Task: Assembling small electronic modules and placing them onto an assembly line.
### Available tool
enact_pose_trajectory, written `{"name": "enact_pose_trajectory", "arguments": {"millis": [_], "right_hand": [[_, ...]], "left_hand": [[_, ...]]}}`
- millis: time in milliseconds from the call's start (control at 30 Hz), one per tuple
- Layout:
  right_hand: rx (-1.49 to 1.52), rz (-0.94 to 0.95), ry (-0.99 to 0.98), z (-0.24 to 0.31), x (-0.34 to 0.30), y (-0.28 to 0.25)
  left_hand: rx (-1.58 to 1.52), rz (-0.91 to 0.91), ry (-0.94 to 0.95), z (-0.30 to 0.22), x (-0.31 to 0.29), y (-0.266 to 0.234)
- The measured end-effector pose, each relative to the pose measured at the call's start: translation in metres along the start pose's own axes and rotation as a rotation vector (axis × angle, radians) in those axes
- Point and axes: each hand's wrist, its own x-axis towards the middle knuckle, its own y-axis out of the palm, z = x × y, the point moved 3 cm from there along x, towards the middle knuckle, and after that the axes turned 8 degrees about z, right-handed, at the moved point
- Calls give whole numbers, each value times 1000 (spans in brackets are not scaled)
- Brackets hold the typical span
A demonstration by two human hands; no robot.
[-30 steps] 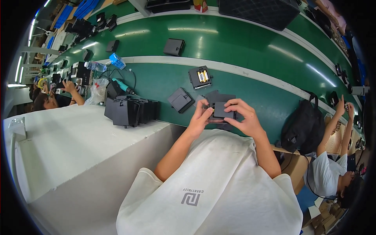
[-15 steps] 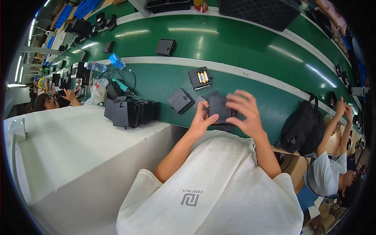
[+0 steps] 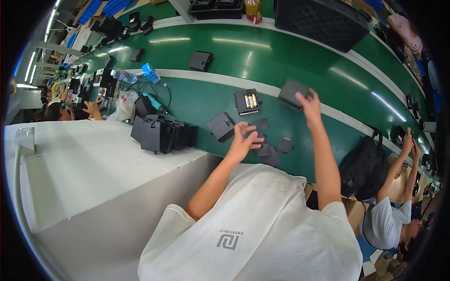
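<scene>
Away to the right, my right hand (image 3: 310, 107) grips the near edge of a black plastic box (image 3: 291, 93) over the pale rail. My left hand (image 3: 243, 142) hangs with its fingers apart and nothing in them, above several small flat black covers (image 3: 285, 144) on the green bench. Beyond it lies an open black battery case (image 3: 246, 102) with metallic cells showing. A similar black box (image 3: 221, 126), lying flat, is just left of my left fingers.
Black housings (image 3: 161, 134) are piled at the left by a white block (image 3: 93, 164). Behind them are a teal electric screwdriver (image 3: 154, 103), a bottle (image 3: 123, 76) and a blue carton (image 3: 150, 73). Another box (image 3: 200, 61) rests past the rail. A backpack (image 3: 363, 159) and a co-worker are right.
My right hand has carried the black box away from my body, right and up to the rail. My left hand has let go of it, and the covers underneath now show.
</scene>
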Motion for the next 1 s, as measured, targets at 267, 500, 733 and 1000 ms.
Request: {"name": "enact_pose_trajectory", "arguments": {"millis": [267, 500, 733, 1000], "right_hand": [[-1077, -186, -448, 22, 100, 13], [-1083, 793, -853, 15, 22, 155], [-838, 730, -468, 2, 15, 137], [-212, 450, -36, -13, -49, 103]], "left_hand": [[36, 55, -271, 24, -15, -32], [32, 17, -239, 33, -3, -37], [128, -137, 27, 38, 12, -40], [515, -293, 166, 54, 46, -29]]}}
